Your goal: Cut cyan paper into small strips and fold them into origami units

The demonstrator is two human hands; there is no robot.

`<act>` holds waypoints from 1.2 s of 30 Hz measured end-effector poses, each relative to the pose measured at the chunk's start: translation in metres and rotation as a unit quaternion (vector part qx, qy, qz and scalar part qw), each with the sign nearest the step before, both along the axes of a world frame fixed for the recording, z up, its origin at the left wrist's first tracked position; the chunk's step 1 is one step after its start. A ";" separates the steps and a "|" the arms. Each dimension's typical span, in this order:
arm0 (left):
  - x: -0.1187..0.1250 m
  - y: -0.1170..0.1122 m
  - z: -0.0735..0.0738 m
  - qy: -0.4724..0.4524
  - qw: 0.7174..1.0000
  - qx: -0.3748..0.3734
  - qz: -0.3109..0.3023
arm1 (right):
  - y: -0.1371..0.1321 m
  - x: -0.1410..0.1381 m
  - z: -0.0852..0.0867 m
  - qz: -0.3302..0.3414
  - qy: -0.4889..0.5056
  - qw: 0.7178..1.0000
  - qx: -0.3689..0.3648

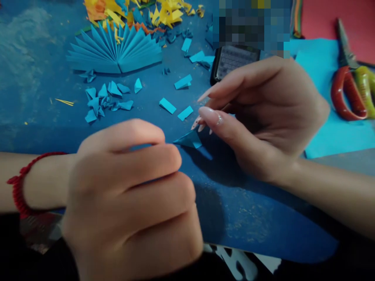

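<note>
Blue worktop, paper scraps, scissors | folded blue paper triangle between both hands | left hand fingers clenched on its edge; right hand pinching its tip | light, creasable: likely best held at folds.

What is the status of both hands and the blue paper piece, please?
Left hand and right hand pinch folded blue paper piece. Scissors lie aside, nothing blocking.

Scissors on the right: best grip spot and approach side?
Probably the scissors are best taken by the red and green handle loops, which lie nearest, coming from the near side, beyond the right hand. The blades point away toward the red sheet, and the scissors lie flat on light blue paper, so the loops seem the safer hold.
</note>
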State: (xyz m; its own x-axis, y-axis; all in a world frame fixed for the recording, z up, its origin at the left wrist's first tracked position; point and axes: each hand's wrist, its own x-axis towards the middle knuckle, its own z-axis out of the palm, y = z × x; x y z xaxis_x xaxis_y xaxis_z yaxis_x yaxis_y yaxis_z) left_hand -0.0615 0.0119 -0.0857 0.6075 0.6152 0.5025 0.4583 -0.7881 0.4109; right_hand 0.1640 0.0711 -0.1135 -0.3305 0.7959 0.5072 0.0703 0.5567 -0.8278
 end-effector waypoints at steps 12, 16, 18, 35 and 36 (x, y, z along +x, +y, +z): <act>-0.003 0.052 -0.014 0.117 0.957 -0.129 -0.232 | 0.002 -0.001 -0.003 0.005 0.033 0.999 0.007; -0.010 0.072 -0.018 0.130 0.988 -0.015 -0.078 | 0.004 -0.002 -0.005 0.009 0.050 0.999 0.014; -0.013 0.077 -0.016 0.100 0.994 0.051 0.000 | 0.003 -0.002 -0.003 -0.005 0.031 0.999 0.008; -0.011 0.060 -0.002 0.069 0.996 0.062 0.014 | 0.009 0.006 -0.003 0.150 -0.271 0.923 0.226; -0.010 0.061 -0.002 0.064 0.996 0.065 0.006 | 0.008 0.006 -0.004 0.146 -0.265 0.926 0.227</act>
State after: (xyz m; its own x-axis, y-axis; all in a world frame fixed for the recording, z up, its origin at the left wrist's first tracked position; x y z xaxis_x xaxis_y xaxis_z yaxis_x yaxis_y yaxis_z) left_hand -0.0720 0.0725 -0.0878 0.6644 0.5579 0.4974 0.5106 -0.8248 0.2431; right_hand 0.1701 0.0795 -0.1173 -0.7958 0.3788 0.4724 0.1916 0.8976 -0.3970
